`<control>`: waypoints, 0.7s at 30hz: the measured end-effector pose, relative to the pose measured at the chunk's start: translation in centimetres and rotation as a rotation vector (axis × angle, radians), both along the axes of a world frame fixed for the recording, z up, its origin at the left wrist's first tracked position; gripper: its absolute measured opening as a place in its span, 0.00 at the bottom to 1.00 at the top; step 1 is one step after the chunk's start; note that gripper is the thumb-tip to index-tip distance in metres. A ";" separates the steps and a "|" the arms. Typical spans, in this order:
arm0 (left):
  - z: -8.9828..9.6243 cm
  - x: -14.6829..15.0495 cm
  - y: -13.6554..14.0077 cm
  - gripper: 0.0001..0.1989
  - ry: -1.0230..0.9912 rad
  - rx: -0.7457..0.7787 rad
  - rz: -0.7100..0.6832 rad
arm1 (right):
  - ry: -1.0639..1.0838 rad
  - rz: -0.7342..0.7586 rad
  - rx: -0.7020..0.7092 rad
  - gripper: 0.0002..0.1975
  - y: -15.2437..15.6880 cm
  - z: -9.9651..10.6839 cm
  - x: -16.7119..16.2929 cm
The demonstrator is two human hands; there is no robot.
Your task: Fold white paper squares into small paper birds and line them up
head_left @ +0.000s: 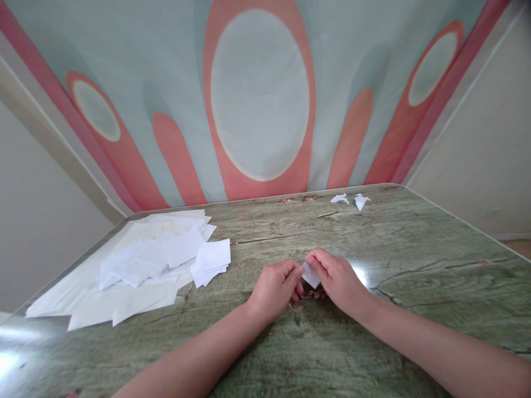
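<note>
A small folded piece of white paper (311, 275) is held between my two hands over the middle of the table. My left hand (277, 286) pinches its left edge between thumb and fingers. At the upper right edge, my right hand (333, 276) grips it with thumb and forefinger, the fingertips of both hands close together. Part of the paper is hidden behind the fingers, so its full folded shape cannot be made out.
On the wood-patterned table (415, 249), a spread of large white sheets (124, 304) lies at the left, with small paper squares (212, 260) on and beside it. Two folded paper figures (340, 198) (362, 201) stand near the back right edge. A patterned curtain (261, 188) hangs behind.
</note>
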State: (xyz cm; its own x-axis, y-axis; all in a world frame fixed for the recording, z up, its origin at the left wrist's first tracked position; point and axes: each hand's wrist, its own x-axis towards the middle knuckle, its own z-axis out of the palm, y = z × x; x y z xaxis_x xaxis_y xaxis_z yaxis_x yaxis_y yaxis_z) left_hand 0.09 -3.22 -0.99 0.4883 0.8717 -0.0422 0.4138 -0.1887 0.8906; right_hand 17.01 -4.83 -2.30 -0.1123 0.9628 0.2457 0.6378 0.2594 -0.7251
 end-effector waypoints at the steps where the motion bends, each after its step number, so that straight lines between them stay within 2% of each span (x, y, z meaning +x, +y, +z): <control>1: -0.1 0.1 0.0 0.16 -0.032 -0.056 -0.009 | -0.035 0.012 0.008 0.15 0.0 0.0 0.1; 4: -0.3 0.3 0.0 0.13 -0.074 -0.175 -0.028 | -0.089 0.062 0.019 0.14 -0.2 0.0 0.1; 7: -0.2 0.3 0.0 0.14 -0.056 -0.200 -0.033 | -0.077 0.089 0.001 0.14 -0.3 0.0 0.0; 16: 0.7 0.1 -0.3 0.21 0.038 -0.011 -0.018 | 0.052 0.089 -0.046 0.16 -0.3 0.5 -0.1; 21: 0.7 -0.3 0.2 0.22 0.080 0.066 0.051 | 0.185 0.092 -0.177 0.16 -0.1 0.5 0.0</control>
